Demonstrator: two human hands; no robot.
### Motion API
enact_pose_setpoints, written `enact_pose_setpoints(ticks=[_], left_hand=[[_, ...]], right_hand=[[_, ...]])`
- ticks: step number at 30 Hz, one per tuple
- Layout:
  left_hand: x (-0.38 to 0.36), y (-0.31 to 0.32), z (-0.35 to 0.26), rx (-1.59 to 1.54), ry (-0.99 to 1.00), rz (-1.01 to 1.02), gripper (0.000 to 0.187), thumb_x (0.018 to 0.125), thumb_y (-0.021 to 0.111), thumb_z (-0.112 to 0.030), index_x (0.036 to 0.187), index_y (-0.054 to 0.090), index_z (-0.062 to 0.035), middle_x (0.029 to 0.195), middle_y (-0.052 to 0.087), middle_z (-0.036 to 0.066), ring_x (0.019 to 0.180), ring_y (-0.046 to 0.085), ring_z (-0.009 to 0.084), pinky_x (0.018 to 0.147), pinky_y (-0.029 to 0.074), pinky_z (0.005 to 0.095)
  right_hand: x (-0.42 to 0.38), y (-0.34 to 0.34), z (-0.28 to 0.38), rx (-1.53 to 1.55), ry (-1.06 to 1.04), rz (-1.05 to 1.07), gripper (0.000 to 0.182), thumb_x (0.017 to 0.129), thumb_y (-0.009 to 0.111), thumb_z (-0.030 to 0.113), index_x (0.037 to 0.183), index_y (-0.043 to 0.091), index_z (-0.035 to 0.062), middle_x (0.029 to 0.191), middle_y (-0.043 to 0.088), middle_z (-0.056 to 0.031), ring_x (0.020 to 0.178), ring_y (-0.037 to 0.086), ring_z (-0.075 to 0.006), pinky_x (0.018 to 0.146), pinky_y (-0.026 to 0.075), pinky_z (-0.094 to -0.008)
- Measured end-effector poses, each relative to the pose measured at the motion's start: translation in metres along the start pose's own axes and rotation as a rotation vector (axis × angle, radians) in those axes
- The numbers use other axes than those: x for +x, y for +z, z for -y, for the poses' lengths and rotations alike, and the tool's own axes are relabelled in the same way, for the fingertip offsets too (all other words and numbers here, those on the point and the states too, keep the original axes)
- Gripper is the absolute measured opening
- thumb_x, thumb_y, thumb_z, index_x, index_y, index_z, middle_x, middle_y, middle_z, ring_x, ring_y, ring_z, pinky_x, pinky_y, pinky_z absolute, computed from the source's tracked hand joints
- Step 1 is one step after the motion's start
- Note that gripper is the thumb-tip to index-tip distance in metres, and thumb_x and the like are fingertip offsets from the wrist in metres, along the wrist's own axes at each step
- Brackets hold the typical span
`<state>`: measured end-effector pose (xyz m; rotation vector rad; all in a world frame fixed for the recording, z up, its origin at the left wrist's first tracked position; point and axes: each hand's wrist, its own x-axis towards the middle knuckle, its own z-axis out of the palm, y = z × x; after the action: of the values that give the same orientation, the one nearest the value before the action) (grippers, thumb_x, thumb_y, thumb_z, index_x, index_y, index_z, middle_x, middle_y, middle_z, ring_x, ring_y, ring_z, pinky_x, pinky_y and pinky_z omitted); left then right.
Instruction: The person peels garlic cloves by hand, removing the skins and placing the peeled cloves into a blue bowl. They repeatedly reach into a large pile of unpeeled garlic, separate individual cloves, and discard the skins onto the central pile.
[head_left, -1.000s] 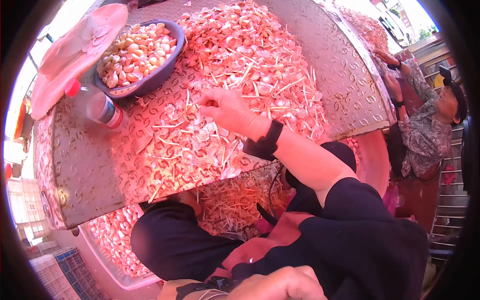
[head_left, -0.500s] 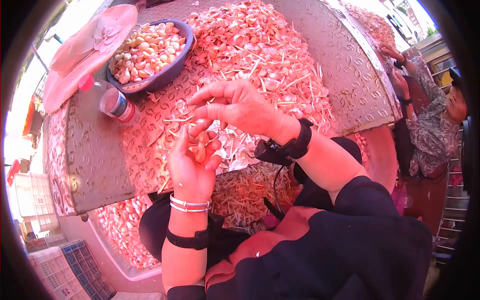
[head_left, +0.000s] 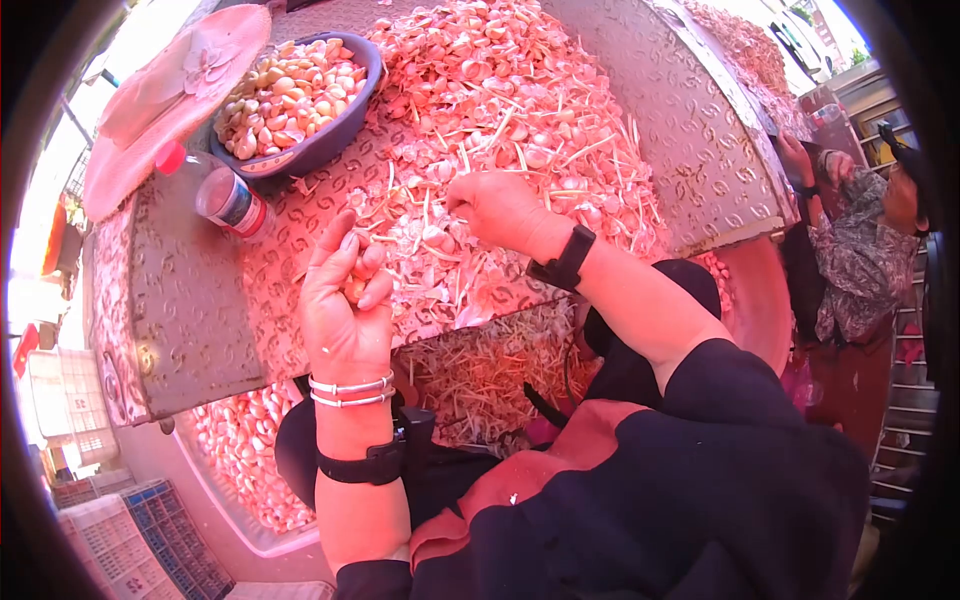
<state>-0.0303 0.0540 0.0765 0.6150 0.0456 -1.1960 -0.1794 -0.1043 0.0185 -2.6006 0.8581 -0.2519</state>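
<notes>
My left hand (head_left: 345, 300) is palm up over the front of the metal table, its fingers curled round garlic cloves (head_left: 355, 288). My right hand (head_left: 503, 213) is at the near side of a heap of garlic cloves and dry skins (head_left: 540, 120), palm down with fingers bent together. Its fingertips touch or hover just over the heap, and anything between them is hidden. Between the two hands lie loose skins, stalk bits and cloves (head_left: 437, 238). A blue bowl (head_left: 345, 142) of peeled-looking cloves (head_left: 290, 95) stands beyond my left hand.
A plastic bottle (head_left: 232, 203) and a straw hat (head_left: 165, 105) are at the left of the table (head_left: 200, 330). Below are a tub of garlic (head_left: 245, 460) and stalk scraps (head_left: 490, 380). Crates (head_left: 150, 540) stand lower left. Another person (head_left: 865, 250) works at the right.
My hands have moved apart. The right one went right and down to the heap, its fingers closing in; the left one drew back to the left. The other person's hands shifted.
</notes>
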Motion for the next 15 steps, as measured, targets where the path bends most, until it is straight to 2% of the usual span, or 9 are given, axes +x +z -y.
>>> enact_pose_setpoints(ticks=[1, 2, 4, 5, 6, 8, 10, 13, 15], left_hand=[[0.000, -0.003, -0.002, 0.000, -0.007, 0.068, 0.025, 0.088, 0.048, -0.003, 0.113, 0.051, 0.0039, 0.078, 0.051, 0.006, 0.064, 0.046, 0.0104, 0.040, 0.030, 0.0156], [-0.001, -0.006, -0.004, -0.002, -0.013, 0.135, 0.026, 0.089, 0.048, -0.004, 0.113, 0.051, 0.0039, 0.077, 0.050, 0.006, 0.062, 0.045, 0.0097, 0.040, 0.030, 0.0156], [-0.001, 0.000, -0.001, 0.018, -0.008, 0.113, 0.022, 0.090, 0.049, -0.006, 0.110, 0.052, 0.0034, 0.072, 0.048, 0.004, 0.057, 0.042, 0.0091, 0.039, 0.029, 0.0161], [0.000, 0.001, 0.001, 0.004, -0.036, 0.114, 0.020, 0.090, 0.050, -0.007, 0.107, 0.052, 0.0027, 0.071, 0.047, 0.003, 0.056, 0.042, 0.0092, 0.038, 0.028, 0.0162], [0.001, 0.001, 0.003, -0.009, -0.066, 0.115, 0.018, 0.090, 0.050, -0.008, 0.104, 0.052, 0.0021, 0.069, 0.046, 0.003, 0.054, 0.042, 0.0092, 0.038, 0.028, 0.0164], [0.002, 0.002, 0.006, 0.017, -0.074, 0.111, 0.015, 0.090, 0.051, -0.010, 0.100, 0.052, 0.0006, 0.067, 0.046, 0.002, 0.053, 0.041, 0.0091, 0.037, 0.028, 0.0167], [0.002, 0.002, 0.006, 0.051, -0.078, 0.117, 0.014, 0.090, 0.051, -0.010, 0.099, 0.052, 0.0001, 0.067, 0.046, 0.002, 0.054, 0.042, 0.0092, 0.038, 0.028, 0.0167], [0.004, -0.005, 0.002, 0.042, -0.035, 0.083, 0.013, 0.090, 0.050, -0.010, 0.099, 0.052, -0.0009, 0.068, 0.047, 0.002, 0.056, 0.044, 0.0095, 0.038, 0.028, 0.0166], [0.003, -0.006, -0.004, 0.036, -0.008, 0.083, 0.012, 0.090, 0.050, -0.010, 0.098, 0.052, -0.0015, 0.068, 0.047, 0.003, 0.057, 0.045, 0.0098, 0.038, 0.028, 0.0165]], right_hand=[[-0.004, -0.004, 0.001, -0.127, -0.028, -0.225, 0.010, 0.076, 0.059, 0.013, 0.085, 0.061, 0.0086, 0.079, 0.060, -0.0098, 0.076, 0.060, -0.0293, 0.067, 0.048, -0.0387], [-0.007, -0.007, 0.003, -0.125, -0.032, -0.220, 0.010, 0.076, 0.059, 0.013, 0.085, 0.061, 0.0086, 0.079, 0.060, -0.0098, 0.076, 0.060, -0.0293, 0.067, 0.048, -0.0387], [-0.012, -0.010, 0.004, -0.026, -0.050, -0.267, 0.008, 0.078, 0.057, 0.013, 0.084, 0.061, 0.0085, 0.078, 0.059, -0.0103, 0.075, 0.060, -0.0285, 0.066, 0.047, -0.0381], [-0.013, -0.006, 0.007, 0.006, -0.207, -0.203, 0.008, 0.078, 0.055, 0.011, 0.083, 0.060, 0.0084, 0.078, 0.059, -0.0112, 0.074, 0.060, -0.0291, 0.065, 0.048, -0.0383], [-0.016, 0.000, 0.013, 0.008, -0.205, -0.204, 0.008, 0.078, 0.055, 0.011, 0.083, 0.060, 0.0084, 0.078, 0.059, -0.0112, 0.074, 0.060, -0.0291, 0.065, 0.048, -0.0383], [-0.017, 0.011, 0.028, -0.195, -0.222, 0.016, 0.009, 0.077, 0.055, 0.011, 0.083, 0.061, 0.0084, 0.078, 0.059, -0.0120, 0.075, 0.060, -0.0295, 0.065, 0.049, -0.0385], [-0.004, 0.016, 0.030, -0.170, -0.165, 0.030, 0.011, 0.074, 0.056, 0.012, 0.082, 0.061, 0.0079, 0.080, 0.060, -0.0132, 0.076, 0.061, -0.0305, 0.066, 0.049, -0.0393], [0.018, 0.009, 0.029, -0.186, -0.065, 0.260, 0.014, 0.070, 0.059, 0.011, 0.082, 0.057, 0.0050, 0.081, 0.060, -0.0155, 0.077, 0.060, -0.0341, 0.067, 0.049, -0.0436], [0.018, 0.002, 0.035, -0.236, -0.071, 0.263, 0.016, 0.070, 0.057, 0.010, 0.085, 0.058, 0.0037, 0.080, 0.062, -0.0150, 0.077, 0.061, -0.0335, 0.067, 0.049, -0.0426]])
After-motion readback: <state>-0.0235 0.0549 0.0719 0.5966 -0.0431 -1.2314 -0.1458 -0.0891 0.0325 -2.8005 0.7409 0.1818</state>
